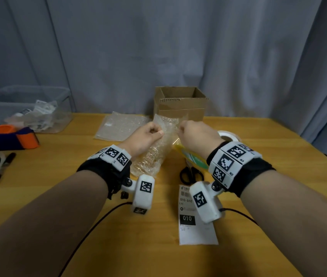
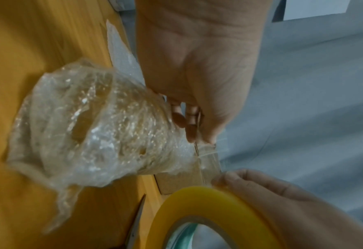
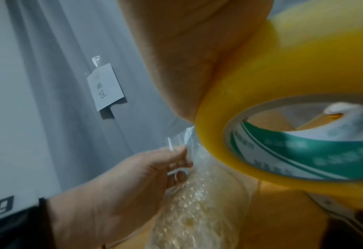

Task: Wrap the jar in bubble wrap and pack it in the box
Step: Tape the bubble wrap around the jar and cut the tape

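Note:
The jar, rolled in bubble wrap (image 1: pixel 150 156), slants from the table up toward my hands in front of the open cardboard box (image 1: pixel 180 102). My left hand (image 1: pixel 156 132) pinches the free end of a clear tape strip (image 2: pixel 208 151) at the bundle's far end. In the left wrist view the bundle (image 2: pixel 91 126) lies beside that hand (image 2: pixel 193 124). My right hand (image 1: pixel 181 128) grips the yellow tape roll (image 3: pixel 282 75), which the head view mostly hides (image 1: pixel 188 154). The jar itself is hidden under the wrap (image 3: pixel 197 219).
A spare bubble wrap sheet (image 1: pixel 118 126) lies behind the left hand. Scissors (image 1: pixel 191 173), a shipping label (image 1: pixel 196 226) and a white roll (image 1: pixel 228 135) sit on the right. A clear bin (image 1: pixel 28 110), an orange tape dispenser (image 1: pixel 10 136) and pens (image 1: pixel 8 158) are at the left.

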